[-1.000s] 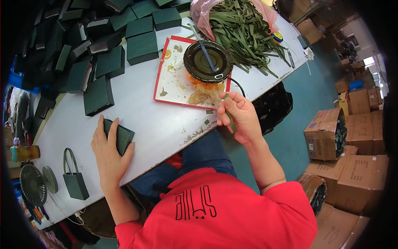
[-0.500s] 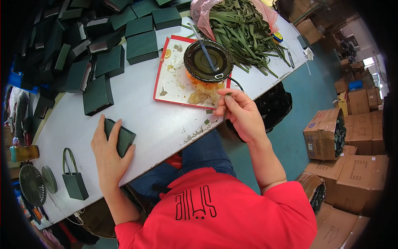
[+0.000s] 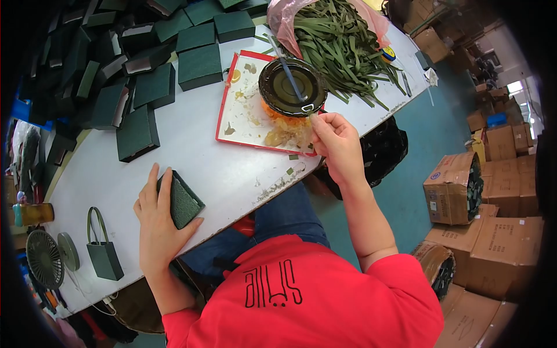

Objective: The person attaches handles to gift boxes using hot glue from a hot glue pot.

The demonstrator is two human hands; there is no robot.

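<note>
My left hand (image 3: 158, 223) rests on the white table with its fingers around a small dark green box (image 3: 185, 204). My right hand (image 3: 337, 142) is closed in a pinch at the near rim of a round pot of dark, glossy liquid (image 3: 281, 87). A green strip, seen between those fingers a moment earlier, is now mostly hidden by them. A flat stick (image 3: 290, 77) leans in the pot. The pot stands on a red-rimmed white tray (image 3: 232, 124), above crusted amber drips (image 3: 284, 134).
Many green boxes (image 3: 200, 65) are piled at the back left. Loose green straps (image 3: 339, 49) spill from a pink bag behind the pot. A finished-looking green box with a handle (image 3: 105, 260) stands at left, beside a fan (image 3: 45, 259). Cartons (image 3: 452, 188) stack at right.
My right hand has moved up to the pot's rim with the strip. My left hand and the green box have shifted slightly right and toward me, and the box has turned.
</note>
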